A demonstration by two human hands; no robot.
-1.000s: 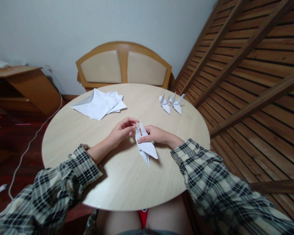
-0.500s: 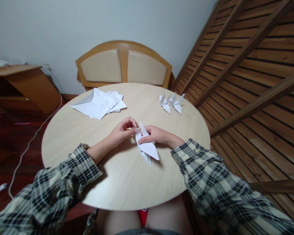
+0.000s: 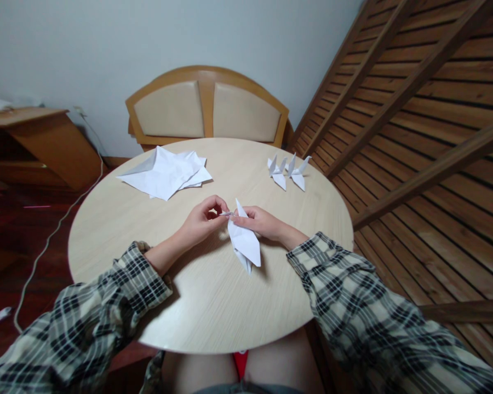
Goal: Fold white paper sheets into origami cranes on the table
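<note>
A partly folded white paper crane (image 3: 245, 241) is held between my two hands over the middle of the table. My left hand (image 3: 203, 220) pinches a narrow folded point on its left side between thumb and fingertips. My right hand (image 3: 263, 221) grips the body, thumb on the near face and the other fingers behind, mostly hidden. One slim point sticks up above the right thumb, and the broad flaps hang down toward me. Farther back on the right, two folded paper cranes (image 3: 297, 174) stand side by side.
A loose pile of white paper sheets (image 3: 164, 172) lies at the table's back left. The round wooden table (image 3: 197, 317) fills the middle. Behind it is a padded headboard (image 3: 246, 112); slatted wood (image 3: 435, 137) slants along the right, and a cabinet (image 3: 45, 148) stands at left.
The left fingers have bent the narrow point outward to the left. The paper crane has turned slightly, its lower flaps now hanging straighter, and the right thumb sits higher on it.
</note>
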